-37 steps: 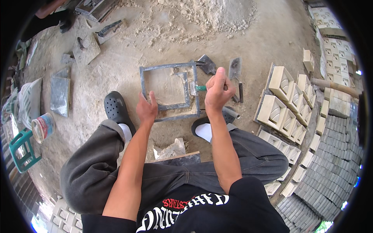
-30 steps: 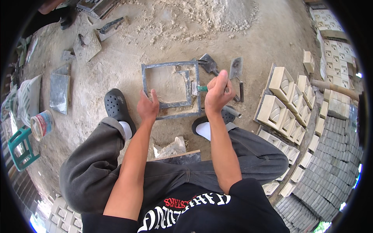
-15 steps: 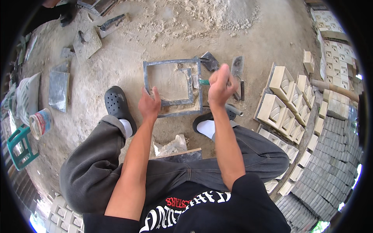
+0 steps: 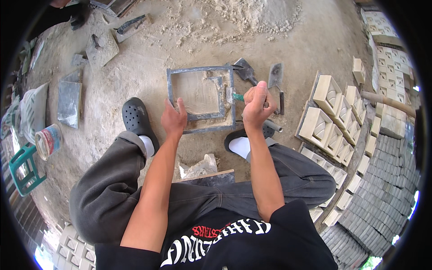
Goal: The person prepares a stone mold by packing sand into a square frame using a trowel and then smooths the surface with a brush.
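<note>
A grey square frame (image 4: 200, 69) lies on the dusty ground between my feet, with pale powdery material (image 4: 193, 92) inside it and a smaller L-shaped bar at its right inner side. My left hand (image 4: 174, 118) grips the frame's near-left corner, thumb and fingers either side of the bar. In a fist, my right hand (image 4: 258, 107) holds a tool with a green-wrapped handle (image 4: 238, 96). The tool's small pale metal head rests at the frame's right bar; its exact shape is hard to make out.
A dark trowel (image 4: 245, 70) and a lighter trowel (image 4: 276, 77) lie beyond my right hand. Cream moulded blocks (image 4: 327, 95) stand on boards at right. A loose powder heap (image 4: 270, 15) lies at the far side. A bucket (image 4: 48, 141) and green stool (image 4: 28, 168) are at left.
My right fist has come slightly lower and nearer me, and the tool's head sits a little further right along the frame's bar. My left hand keeps its grip on the corner.
</note>
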Tool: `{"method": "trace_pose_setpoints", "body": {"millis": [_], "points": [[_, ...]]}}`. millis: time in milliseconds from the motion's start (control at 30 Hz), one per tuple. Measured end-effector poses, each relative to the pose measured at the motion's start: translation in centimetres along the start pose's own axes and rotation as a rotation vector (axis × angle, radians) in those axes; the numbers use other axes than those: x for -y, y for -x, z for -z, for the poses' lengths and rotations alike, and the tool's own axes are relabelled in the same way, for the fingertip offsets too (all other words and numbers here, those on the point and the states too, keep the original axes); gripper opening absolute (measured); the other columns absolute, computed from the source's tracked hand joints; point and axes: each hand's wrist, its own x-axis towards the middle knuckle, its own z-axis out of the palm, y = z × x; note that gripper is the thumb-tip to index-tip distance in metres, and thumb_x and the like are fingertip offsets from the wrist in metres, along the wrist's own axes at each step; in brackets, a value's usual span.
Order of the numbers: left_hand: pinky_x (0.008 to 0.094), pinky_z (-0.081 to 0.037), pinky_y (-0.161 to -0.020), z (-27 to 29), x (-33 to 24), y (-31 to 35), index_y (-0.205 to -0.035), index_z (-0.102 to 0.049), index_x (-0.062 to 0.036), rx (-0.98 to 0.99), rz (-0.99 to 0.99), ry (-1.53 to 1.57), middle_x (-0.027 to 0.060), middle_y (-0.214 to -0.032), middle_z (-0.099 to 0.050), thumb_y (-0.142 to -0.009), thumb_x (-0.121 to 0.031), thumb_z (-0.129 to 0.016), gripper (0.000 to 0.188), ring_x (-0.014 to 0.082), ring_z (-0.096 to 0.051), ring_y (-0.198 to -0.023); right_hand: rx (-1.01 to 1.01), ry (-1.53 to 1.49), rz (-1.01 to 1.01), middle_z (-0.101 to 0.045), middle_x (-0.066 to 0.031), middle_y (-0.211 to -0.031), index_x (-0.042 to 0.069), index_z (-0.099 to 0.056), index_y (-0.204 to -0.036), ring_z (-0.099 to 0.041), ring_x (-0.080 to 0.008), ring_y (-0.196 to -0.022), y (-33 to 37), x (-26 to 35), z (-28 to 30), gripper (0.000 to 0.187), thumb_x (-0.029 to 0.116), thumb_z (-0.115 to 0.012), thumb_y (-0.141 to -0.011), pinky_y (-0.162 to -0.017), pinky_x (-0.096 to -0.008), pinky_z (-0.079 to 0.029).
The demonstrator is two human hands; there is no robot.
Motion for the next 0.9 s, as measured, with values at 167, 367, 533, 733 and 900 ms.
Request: {"method": "trace_pose_setpoints", "body": {"millis": [167,367,533,733,900], "points": [[0.0537,-0.047,-0.077,0.6,0.0,0.0,-0.122,-0.049,-0.0005,0.043,0.042,-0.032,0.0286,-0.092,-0.066,-0.094,-0.052,-0.045,0.059,0.0474,-0.063,-0.085,-0.093,-0.041,0.016,-0.038,0.002,-0.048,0.006,-0.035,-0.053,-0.032,-0.0068,-0.045,0.9,3.1,0.1,0.051,0.018,-0.046,-0.101,-0.044,-0.0277,-0.022],[0.0543,-0.047,-0.076,0.4,0.0,-0.1,-0.12,-0.049,-0.0006,-0.018,0.005,0.0,0.0281,-0.089,-0.066,-0.094,-0.052,-0.045,0.058,0.0476,-0.063,-0.083,-0.049,-0.056,-0.052,-0.039,0.0019,-0.05,0.006,-0.036,-0.053,-0.033,-0.0064,-0.046,1.6,2.0,0.7,0.05,0.02,-0.046,-0.101,-0.044,-0.0273,-0.022],[0.0542,-0.047,-0.076,0.5,0.1,-0.4,-0.123,-0.049,-0.0008,0.029,0.018,-0.014,0.0282,-0.09,-0.066,-0.094,-0.05,-0.045,0.057,0.0472,-0.063,-0.084,-0.029,0.002,-0.012,-0.038,0.0017,-0.049,0.008,-0.036,-0.053,-0.032,-0.0065,-0.045,1.6,2.1,0.3,0.05,0.019,-0.044,-0.101,-0.044,-0.0271,-0.021],[0.0537,-0.048,-0.076,0.4,0.2,-0.2,-0.123,-0.05,-0.0009,-0.027,-0.021,0.041,0.0285,-0.089,-0.066,-0.094,-0.05,-0.045,0.057,0.0472,-0.063,-0.084,-0.04,-0.092,-0.135,-0.037,0.0016,-0.047,0.008,-0.035,-0.052,-0.03,-0.0065,-0.043,1.2,2.0,0.1,0.051,0.019,-0.046,-0.101,-0.043,-0.0268,-0.021],[0.0532,-0.047,-0.077,0.2,0.4,0.4,-0.122,-0.052,-0.0006,-0.005,0.009,-0.036,0.0286,-0.09,-0.066,-0.094,-0.05,-0.046,0.057,0.0475,-0.063,-0.085,-0.089,-0.099,-0.045,-0.039,0.0014,-0.048,0.008,-0.035,-0.052,-0.031,-0.0067,-0.043,1.6,1.4,0.2,0.051,0.018,-0.046,-0.1,-0.043,-0.0271,-0.022]]}}
